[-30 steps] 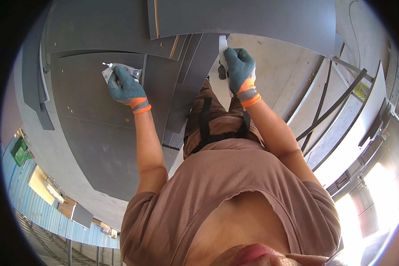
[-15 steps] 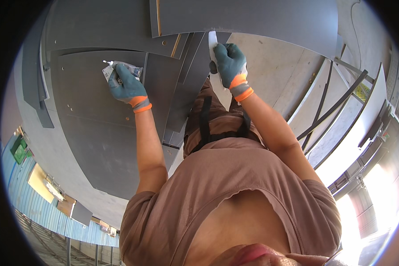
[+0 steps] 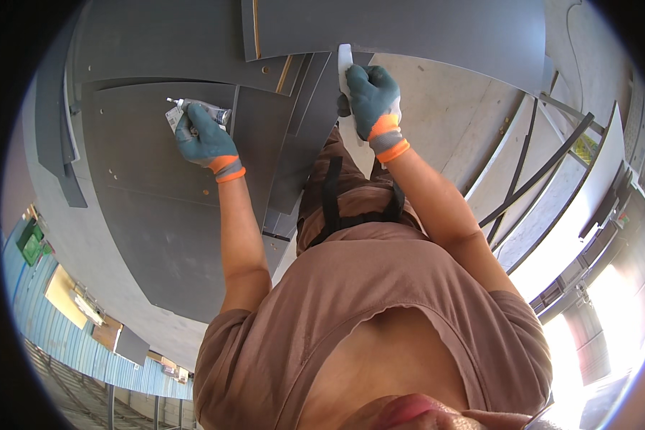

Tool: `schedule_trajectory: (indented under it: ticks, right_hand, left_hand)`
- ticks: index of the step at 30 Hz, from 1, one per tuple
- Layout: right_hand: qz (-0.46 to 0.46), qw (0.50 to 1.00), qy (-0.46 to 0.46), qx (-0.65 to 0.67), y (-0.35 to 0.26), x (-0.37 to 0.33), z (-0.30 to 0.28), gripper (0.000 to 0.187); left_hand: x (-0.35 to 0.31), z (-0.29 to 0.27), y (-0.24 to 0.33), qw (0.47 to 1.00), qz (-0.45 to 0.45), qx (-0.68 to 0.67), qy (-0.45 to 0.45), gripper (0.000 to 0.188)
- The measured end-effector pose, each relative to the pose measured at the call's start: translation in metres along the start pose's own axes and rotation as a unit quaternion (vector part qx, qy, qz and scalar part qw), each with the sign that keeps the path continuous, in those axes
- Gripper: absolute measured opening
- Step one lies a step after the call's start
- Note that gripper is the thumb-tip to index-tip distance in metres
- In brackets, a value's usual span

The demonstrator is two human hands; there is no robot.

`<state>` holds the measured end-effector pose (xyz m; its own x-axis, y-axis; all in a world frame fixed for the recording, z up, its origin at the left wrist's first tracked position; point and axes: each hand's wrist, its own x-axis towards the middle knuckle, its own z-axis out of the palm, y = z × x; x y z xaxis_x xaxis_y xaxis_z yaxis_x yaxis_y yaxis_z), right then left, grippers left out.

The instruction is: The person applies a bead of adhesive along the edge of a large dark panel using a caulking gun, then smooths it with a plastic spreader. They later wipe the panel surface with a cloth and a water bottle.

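My left hand (image 3: 206, 140), in a teal glove with an orange cuff, is closed round a small tube (image 3: 221, 115) with a thin white nozzle pointing left. A white tag or label shows beside its fingers. My right hand (image 3: 374, 100), gloved alike, grips a long white flat scraper (image 3: 345, 57) with its rounded tip up. That tip overlaps the near edge of a dark grey panel (image 3: 437, 36); whether it presses on the surface I cannot tell. Part of the scraper is hidden behind the glove, and its lower end shows under the wrist.
More dark grey boards (image 3: 158, 236) with small holes lie overlapping under and around my left hand. Pale concrete floor (image 3: 444, 107) shows right of my right hand. Metal frame bars (image 3: 545, 168) and leaning panels stand farther right. A cable (image 3: 570, 36) runs at the far right.
My right hand and the scraper have moved slightly up, the tip farther over the panel's edge. A faint pale smear there shows less now. My left hand stays put with the tube.
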<state>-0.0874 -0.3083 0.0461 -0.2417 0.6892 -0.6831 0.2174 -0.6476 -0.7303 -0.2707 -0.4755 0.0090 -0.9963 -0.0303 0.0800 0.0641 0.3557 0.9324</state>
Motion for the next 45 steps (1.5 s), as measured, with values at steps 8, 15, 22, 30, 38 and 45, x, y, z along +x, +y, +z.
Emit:
schedule_trajectory:
  ticks: [8,15,22,30,38,45]
  right_hand:
    - [-0.020,0.999,0.017,0.040,0.023,-0.015,-0.019,0.022]
    - [-0.107,0.984,0.053,-0.132,0.016,0.006,0.005,0.030]
    - [-0.177,0.953,0.074,-0.234,0.012,0.021,0.009,0.030]
    - [-0.208,0.947,0.168,-0.176,0.019,0.029,-0.057,0.021]
    - [-0.175,0.952,0.241,-0.074,0.025,0.033,-0.186,0.006]
    - [-0.201,0.964,0.174,-0.003,0.019,0.032,-0.165,0.019]
  left_hand:
    - [-0.002,0.000,0.004,1.000,0.011,0.012,0.006,0.030]
    - [-0.002,-0.001,0.002,0.999,0.024,0.023,0.006,0.031]
    - [0.001,-0.005,-0.003,0.999,0.017,0.035,-0.006,0.028]
    - [-0.003,0.002,0.002,0.999,0.025,0.035,0.014,0.030]
    - [0.005,-0.002,-0.026,0.994,0.104,0.011,0.012,0.020]
    - [-0.004,-0.003,0.009,0.996,-0.038,-0.075,-0.009,0.030]
